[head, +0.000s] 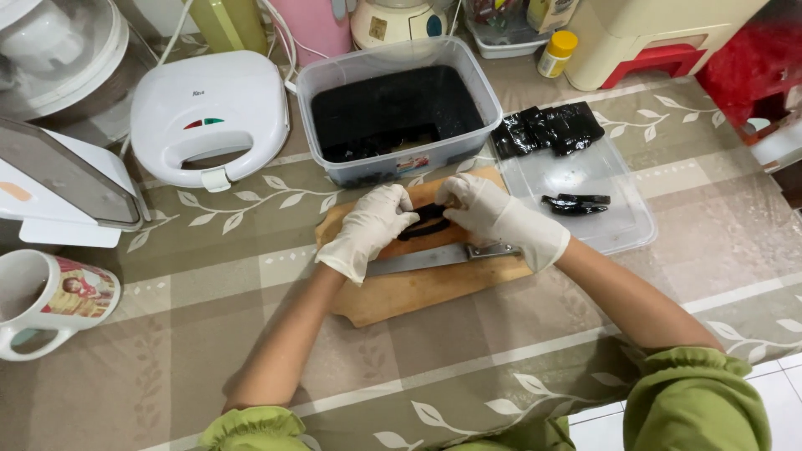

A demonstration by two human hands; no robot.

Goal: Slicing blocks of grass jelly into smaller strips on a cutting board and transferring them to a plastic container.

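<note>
Both my hands wear white gloves and meet over a wooden cutting board point(418, 292). My left hand point(368, 230) and my right hand point(493, 215) pinch a black, glossy wrapped piece point(428, 220) between them, each gripping one end. A knife point(434, 257) lies flat on the board just under my hands, handle to the right. Behind the board stands a clear plastic tub point(399, 113) filled with a dark black mass.
A clear lid point(618, 225) at the right carries several black wrapped pieces point(547, 129) and one more point(576, 203). A white sandwich maker point(209, 113) sits at the back left, a mug point(46, 301) at the left edge, a yellow-capped bottle point(555, 52) behind.
</note>
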